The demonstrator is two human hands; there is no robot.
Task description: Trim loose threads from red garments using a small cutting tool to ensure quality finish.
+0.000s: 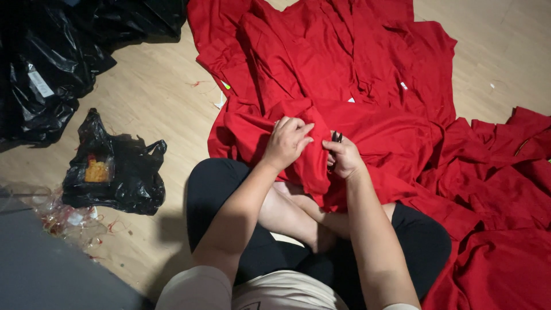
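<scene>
At the bottom of the frame, nearest the camera, sat the person's own body: a pale shirt and crossed legs in black shorts on the wooden floor. Both forearms reached up toward the centre of the frame. The left hand was closed, fingers and thumb pinching a fold of the red fabric that lay across the lap. The right hand, just beside it, was curled shut around a small dark tool whose tip showed above the knuckles; what kind of tool it was could not be told. The red fabric spread in a rumpled heap from the lap to the top centre of the frame and down the right side to the lower right corner. In the upper left lay large black plastic bags. A smaller black bag holding something orange sat at the left centre, with crumpled clear plastic near it toward the lower left.
</scene>
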